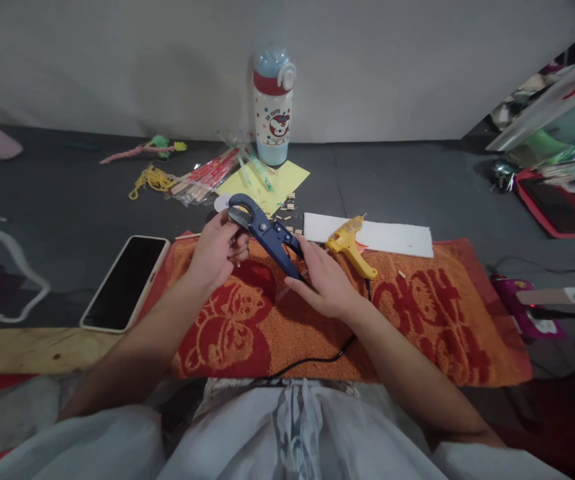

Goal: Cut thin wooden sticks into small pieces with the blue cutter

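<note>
My right hand [325,277] is wrapped round the handles of a blue pipe cutter [263,230], which slants up and to the left above the towel. At its curved jaw, my left hand [220,247] is closed with the fingertips pinched; what they hold is too small to make out. A thin wooden stick [186,236] shows just left of that hand. Short cut bits of wood [290,205] lie scattered behind the cutter. To the right of my right hand rests a yellow hot glue gun [350,247], its cord running across the orange and red towel [307,347].
A cartoon-print bottle [272,107] stands at the back by yellow paper [292,177] and bagged red-and-wood sticks [207,175]. A white strip [397,237] lies behind the glue gun. On the left is a phone [126,283]; a purple device [527,307] with cables sits right.
</note>
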Tool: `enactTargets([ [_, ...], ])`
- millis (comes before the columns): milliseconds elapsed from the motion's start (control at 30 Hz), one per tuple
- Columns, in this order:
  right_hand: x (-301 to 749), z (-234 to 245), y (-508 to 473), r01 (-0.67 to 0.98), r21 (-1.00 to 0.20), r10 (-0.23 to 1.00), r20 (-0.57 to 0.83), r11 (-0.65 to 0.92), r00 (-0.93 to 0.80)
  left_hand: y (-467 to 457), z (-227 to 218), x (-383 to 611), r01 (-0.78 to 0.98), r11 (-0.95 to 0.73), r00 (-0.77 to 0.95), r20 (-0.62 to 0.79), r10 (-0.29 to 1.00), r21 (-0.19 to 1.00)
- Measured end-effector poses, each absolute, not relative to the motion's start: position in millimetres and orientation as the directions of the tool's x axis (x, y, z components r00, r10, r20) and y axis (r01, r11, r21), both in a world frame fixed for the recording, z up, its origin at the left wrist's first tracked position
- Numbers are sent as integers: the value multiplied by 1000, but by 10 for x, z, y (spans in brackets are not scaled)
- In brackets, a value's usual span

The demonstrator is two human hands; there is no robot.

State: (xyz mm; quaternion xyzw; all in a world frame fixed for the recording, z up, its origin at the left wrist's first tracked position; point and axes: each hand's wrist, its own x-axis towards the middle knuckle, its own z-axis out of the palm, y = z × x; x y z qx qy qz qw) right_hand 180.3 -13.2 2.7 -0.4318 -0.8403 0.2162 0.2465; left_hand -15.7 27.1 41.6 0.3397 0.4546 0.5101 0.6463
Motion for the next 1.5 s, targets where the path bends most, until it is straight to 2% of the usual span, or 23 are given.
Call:
enactTargets([
  [433, 1826, -51, -114, 581, -655, 852, 199, 483, -484, 268, 425, -169, -341, 230, 79, -216, 973, 911],
  [533, 1826, -79, -127, 524, -732, 864, 178, 436, -471, 273, 422, -178, -352, 233, 101, -210, 972, 907],
  [667, 1814, -105, -121, 394, -874, 911, 119, 285, -395, 279, 416, -185, -343, 226, 128, -193, 973, 912],
  [800, 1838, -102, -85, 305, -934, 945, 84, 185, -317, 273, 417, -181, -329, 200, 118, -170, 978, 923],
  [900, 1868, -78, -86, 311, -929, 936, 87, 199, -341, 269, 414, -178, -327, 183, 104, -157, 982, 927],
  [1167, 1846, 16, -130, 432, -810, 864, 170, 397, -475, 270, 420, -181, -328, 182, 68, -169, 983, 927],
  [1500, 1841, -2, -130, 452, -759, 834, 213, 470, -509, 276, 425, -156, -306, 206, 45, -202, 978, 929],
])
